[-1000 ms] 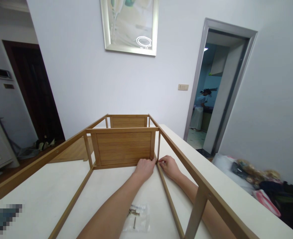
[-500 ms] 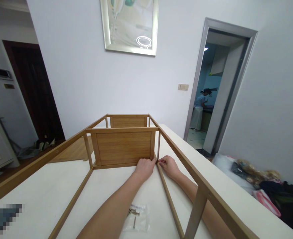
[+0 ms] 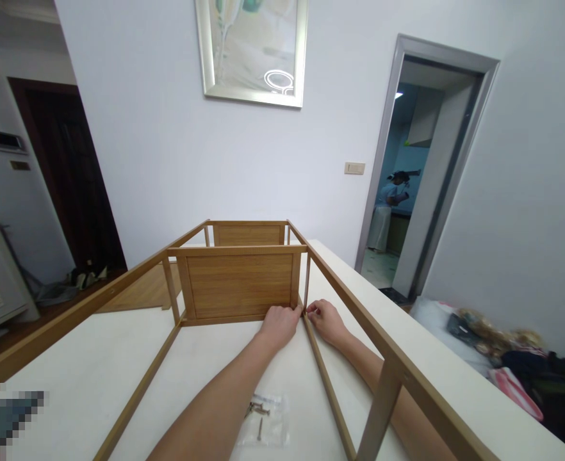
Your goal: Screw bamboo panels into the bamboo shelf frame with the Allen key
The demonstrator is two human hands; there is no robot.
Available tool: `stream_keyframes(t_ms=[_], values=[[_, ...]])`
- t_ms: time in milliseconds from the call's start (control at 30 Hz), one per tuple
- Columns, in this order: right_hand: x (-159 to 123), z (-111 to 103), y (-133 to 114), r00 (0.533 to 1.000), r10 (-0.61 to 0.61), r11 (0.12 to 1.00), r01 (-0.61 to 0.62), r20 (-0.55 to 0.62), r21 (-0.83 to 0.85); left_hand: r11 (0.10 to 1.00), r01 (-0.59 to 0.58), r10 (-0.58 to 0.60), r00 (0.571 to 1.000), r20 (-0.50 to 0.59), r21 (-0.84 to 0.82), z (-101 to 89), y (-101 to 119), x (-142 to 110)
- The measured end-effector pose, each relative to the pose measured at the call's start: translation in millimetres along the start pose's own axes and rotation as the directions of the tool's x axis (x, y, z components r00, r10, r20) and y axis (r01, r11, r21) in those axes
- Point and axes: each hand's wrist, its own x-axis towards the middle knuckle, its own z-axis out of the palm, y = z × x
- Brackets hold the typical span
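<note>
A wooden rack frame [image 3: 324, 371] lies on its side on the white table, with a wooden shelf panel [image 3: 244, 285] standing upright across it. My left hand [image 3: 281, 325] is closed at the panel's lower right corner, its fingers curled over the edge where panel and rail meet. Just across the rail, my right hand [image 3: 327, 320] pinches at the same joint; whatever its fingertips hold is too small or hidden to make out. Below my left forearm is a clear plastic bag [image 3: 277, 419] with several screws [image 3: 260, 428] in or on it.
A second panel [image 3: 248, 234] closes the frame's far end. Another wooden board [image 3: 141, 288] lies at the left. Clothes and bags [image 3: 517, 358] are piled right of the white table [image 3: 215, 378]. A person [image 3: 387, 202] stands beyond the doorway.
Both hands stay at the same corner joint, with hardly any visible movement. The view has shifted very slightly, and the person beyond the doorway has changed arm position.
</note>
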Motion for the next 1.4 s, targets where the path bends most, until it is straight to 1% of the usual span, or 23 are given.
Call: stream_keyframes(t_ms=[533,833,1033,1167,1400], values=[[2.0,2.0,1.3,0.998,-0.069,0.997,0.07,0.01,-0.044,1.0,-0.015,0.015,1.0,-0.013,0.004,1.7,-1.4,-0.5],[3.5,6.0,9.0,1.0,-0.017,1.0,0.017,-0.008,-0.027,1.0,-0.016,0.016,1.0,-0.007,0.005,0.7,-1.0,-0.4],[4.2,3.5,4.6,0.998,-0.054,0.998,0.054,0.01,-0.037,1.0,-0.018,0.018,1.0,-0.014,0.005,-0.2,-1.1,-0.9],[3.3,3.4,3.2,0.998,-0.064,0.997,0.064,-0.002,-0.045,1.0,-0.01,0.01,1.0,-0.009,0.007,0.1,-0.5,-0.9],[3.6,7.2,10.2,1.0,-0.012,1.0,0.012,-0.025,-0.011,1.0,-0.005,0.005,1.0,0.004,0.006,-1.8,0.2,-1.0]])
